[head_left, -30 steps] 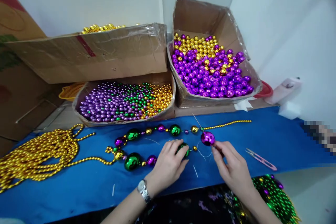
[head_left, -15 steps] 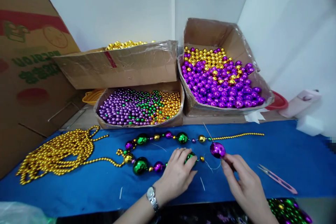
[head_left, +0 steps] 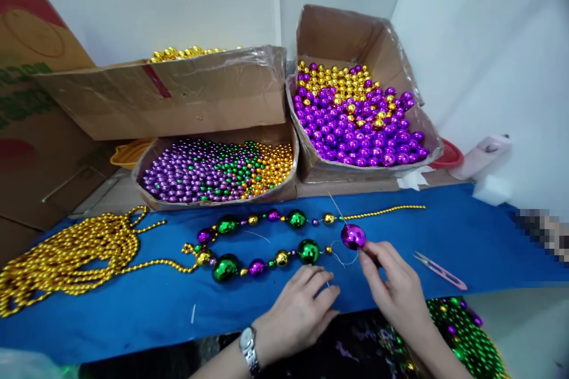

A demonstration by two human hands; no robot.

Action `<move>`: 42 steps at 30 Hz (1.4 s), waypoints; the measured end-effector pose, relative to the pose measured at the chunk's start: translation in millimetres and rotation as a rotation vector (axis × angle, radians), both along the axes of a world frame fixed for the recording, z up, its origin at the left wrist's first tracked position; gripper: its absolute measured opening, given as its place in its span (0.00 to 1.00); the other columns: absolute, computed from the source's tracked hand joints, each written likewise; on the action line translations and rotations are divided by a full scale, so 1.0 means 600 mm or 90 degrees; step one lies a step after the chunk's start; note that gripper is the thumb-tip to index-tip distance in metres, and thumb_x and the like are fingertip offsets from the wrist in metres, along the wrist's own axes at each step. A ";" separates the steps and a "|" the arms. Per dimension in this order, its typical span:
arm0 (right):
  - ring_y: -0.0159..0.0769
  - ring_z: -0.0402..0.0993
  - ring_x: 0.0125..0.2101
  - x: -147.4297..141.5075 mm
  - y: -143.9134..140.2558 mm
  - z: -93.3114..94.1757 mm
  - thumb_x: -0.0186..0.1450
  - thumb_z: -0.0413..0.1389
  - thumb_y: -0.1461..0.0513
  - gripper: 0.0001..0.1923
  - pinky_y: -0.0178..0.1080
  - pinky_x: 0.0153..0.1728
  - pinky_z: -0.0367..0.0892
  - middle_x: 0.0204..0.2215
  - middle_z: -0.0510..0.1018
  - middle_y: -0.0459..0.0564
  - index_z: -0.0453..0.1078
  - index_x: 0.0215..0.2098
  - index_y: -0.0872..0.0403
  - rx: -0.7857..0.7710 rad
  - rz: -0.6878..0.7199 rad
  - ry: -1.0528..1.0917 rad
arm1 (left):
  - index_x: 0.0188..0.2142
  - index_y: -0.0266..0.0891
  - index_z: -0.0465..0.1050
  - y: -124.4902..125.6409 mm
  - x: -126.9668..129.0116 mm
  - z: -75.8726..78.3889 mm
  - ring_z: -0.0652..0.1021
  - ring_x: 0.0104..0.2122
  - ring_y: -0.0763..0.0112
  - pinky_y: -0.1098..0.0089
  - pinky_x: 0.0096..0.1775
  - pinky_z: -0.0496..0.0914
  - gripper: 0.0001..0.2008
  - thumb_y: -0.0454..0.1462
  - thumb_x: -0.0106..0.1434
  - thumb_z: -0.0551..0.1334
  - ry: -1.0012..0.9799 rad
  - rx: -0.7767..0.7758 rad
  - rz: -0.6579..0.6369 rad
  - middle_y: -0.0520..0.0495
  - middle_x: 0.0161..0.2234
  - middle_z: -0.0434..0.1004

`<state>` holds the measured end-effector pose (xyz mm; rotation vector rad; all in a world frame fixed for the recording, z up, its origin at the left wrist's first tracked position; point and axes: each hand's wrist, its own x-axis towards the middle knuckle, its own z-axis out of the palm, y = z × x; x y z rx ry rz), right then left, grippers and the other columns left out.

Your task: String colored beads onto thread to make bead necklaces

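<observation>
A half-strung necklace (head_left: pixel 249 243) of large green, purple and gold beads lies in a loop on the blue cloth (head_left: pixel 133 308). My right hand (head_left: pixel 393 284) pinches a large purple bead (head_left: pixel 353 236) at the loop's right end, with a thin needle and thread sticking up from it. My left hand (head_left: pixel 296 314), wearing a wristwatch, rests on the cloth just below the large green bead (head_left: pixel 308 251), fingers apart and holding nothing.
Cardboard boxes of loose beads stand behind: one of purple, green and gold (head_left: pixel 217 170), one of purple and gold (head_left: pixel 355 118), one of gold (head_left: pixel 178 86). Gold bead strands (head_left: pixel 66 254) are piled at left. Pink snips (head_left: pixel 440 271) lie at right; green strands (head_left: pixel 466 337) sit lower right.
My left hand has let go of the large green bead and drawn back toward me. My right hand stays on the purple bead.
</observation>
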<state>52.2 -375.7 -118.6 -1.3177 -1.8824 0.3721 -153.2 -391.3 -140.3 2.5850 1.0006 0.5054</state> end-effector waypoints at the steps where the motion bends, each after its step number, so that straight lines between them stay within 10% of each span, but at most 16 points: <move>1: 0.34 0.66 0.34 0.000 0.000 -0.001 0.68 0.48 0.65 0.08 0.37 0.36 0.61 0.33 0.69 0.48 0.64 0.44 0.51 -0.003 -0.001 0.000 | 0.52 0.39 0.63 -0.002 0.001 -0.001 0.65 0.53 0.58 0.58 0.54 0.63 0.16 0.37 0.65 0.53 0.008 -0.009 -0.004 0.42 0.53 0.65; 42: 0.33 0.68 0.31 0.013 0.028 -0.017 0.68 0.48 0.59 0.07 0.35 0.32 0.64 0.31 0.69 0.47 0.67 0.40 0.51 -0.155 -0.047 0.161 | 0.48 0.40 0.65 0.019 0.023 -0.025 0.68 0.39 0.58 0.57 0.43 0.65 0.17 0.39 0.60 0.61 0.213 -0.064 -0.020 0.43 0.40 0.69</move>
